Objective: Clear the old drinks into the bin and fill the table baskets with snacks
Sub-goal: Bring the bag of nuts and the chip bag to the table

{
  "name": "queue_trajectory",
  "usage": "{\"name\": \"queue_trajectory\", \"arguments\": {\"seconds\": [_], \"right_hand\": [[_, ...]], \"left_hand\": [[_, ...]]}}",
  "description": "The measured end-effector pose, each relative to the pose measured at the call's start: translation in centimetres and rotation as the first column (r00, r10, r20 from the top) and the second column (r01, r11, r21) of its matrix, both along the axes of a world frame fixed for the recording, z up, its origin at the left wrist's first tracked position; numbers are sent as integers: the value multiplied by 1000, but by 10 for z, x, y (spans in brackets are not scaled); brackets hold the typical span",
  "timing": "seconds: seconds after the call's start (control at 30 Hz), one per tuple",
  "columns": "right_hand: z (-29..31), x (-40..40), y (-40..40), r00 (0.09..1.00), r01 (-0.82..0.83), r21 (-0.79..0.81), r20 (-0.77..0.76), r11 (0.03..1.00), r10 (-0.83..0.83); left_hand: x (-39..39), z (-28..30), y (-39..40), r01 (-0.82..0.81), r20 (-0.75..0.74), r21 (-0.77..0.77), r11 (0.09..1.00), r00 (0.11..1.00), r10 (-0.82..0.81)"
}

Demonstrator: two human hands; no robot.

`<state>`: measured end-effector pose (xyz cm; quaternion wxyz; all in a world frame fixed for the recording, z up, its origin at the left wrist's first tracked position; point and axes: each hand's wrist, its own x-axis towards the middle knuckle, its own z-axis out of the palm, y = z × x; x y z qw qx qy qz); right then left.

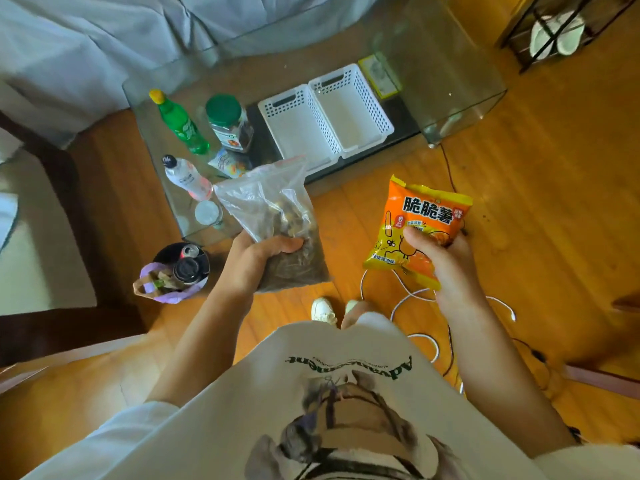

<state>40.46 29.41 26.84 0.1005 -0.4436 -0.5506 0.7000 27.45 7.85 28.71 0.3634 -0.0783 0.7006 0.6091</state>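
Observation:
My left hand (258, 259) grips a clear zip bag of dried snacks (277, 216) above the floor, in front of the glass table (460, 109). My right hand (441, 258) holds an orange crisp packet (419, 223) by its lower part. Two white perforated baskets (301, 128) (353, 109) stand side by side on the table, nothing in them. A green bottle (180, 124), a green-lidded jar (230, 124), a clear bottle with pink drink (188, 178) and a small snack pouch (228, 162) stand on the table's left part. A dark bin (166, 258) on the floor holds cans.
A purple bag (156, 285) hangs at the bin's rim. White and black cables (419, 296) lie on the wooden floor near my shoes (323, 310). A grey-covered sofa (104, 39) stands behind the table. A black wire rack (554, 29) is at the far right.

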Motion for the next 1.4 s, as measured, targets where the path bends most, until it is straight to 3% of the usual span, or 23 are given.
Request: {"name": "queue_trajectory", "arguments": {"seconds": [0.3, 0.57, 0.9, 1.17, 1.4], "right_hand": [[-19, -119, 59, 993, -101, -5, 59, 995, 102], [-20, -256, 137, 968, -235, -35, 85, 971, 237], [-34, -396, 186, 860, -493, -37, 135, 869, 493], [-87, -506, 188, 777, -609, -44, 168, 792, 607], [-166, -605, 181, 791, -565, -75, 232, 821, 566]], "left_hand": [[-87, -12, 33, -134, 33, -24, 991, 990, 135], [-186, -4, 110, -254, 28, -32, 967, 967, 255], [-257, -18, 159, -414, 47, -89, 906, 907, 419], [-376, -82, 178, -506, 124, -109, 856, 847, 517], [-506, -170, 183, -474, 184, -151, 867, 849, 496]]}}
